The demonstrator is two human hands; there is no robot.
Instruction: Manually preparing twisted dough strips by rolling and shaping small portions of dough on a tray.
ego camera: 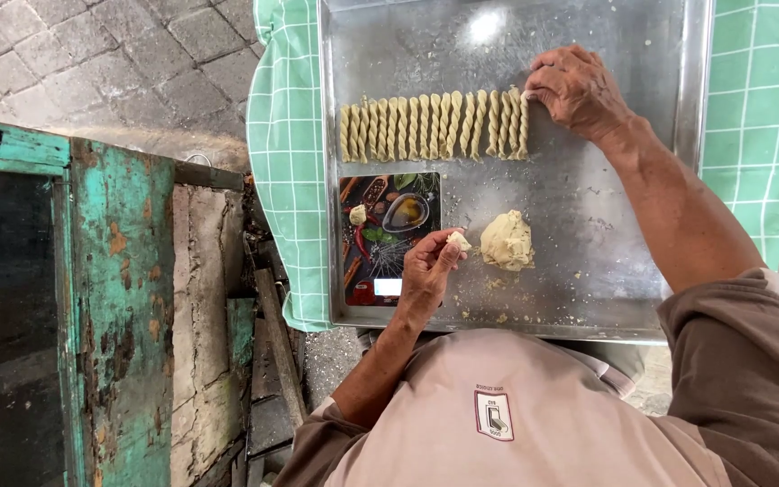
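A metal tray [588, 207] lies on a green checked cloth [286, 153]. Across its middle runs a row of several twisted dough sticks [435, 126]. My right hand [574, 88] rests at the row's right end, fingers on the last twisted stick. My left hand [427, 266] hovers over the tray's near left part, pinching a small piece of dough [458, 240] between thumb and fingers. A lump of pale dough [508, 240] sits just right of that hand. A small kitchen scale [388, 236] with a printed picture of spices lies beside it, a tiny dough bit [358, 215] on top.
A worn turquoise wooden door and frame [119, 298] stand at the left, beside a rough concrete ledge [205, 271]. Grey paving stones [110, 54] cover the ground beyond. Crumbs are scattered on the tray's near part.
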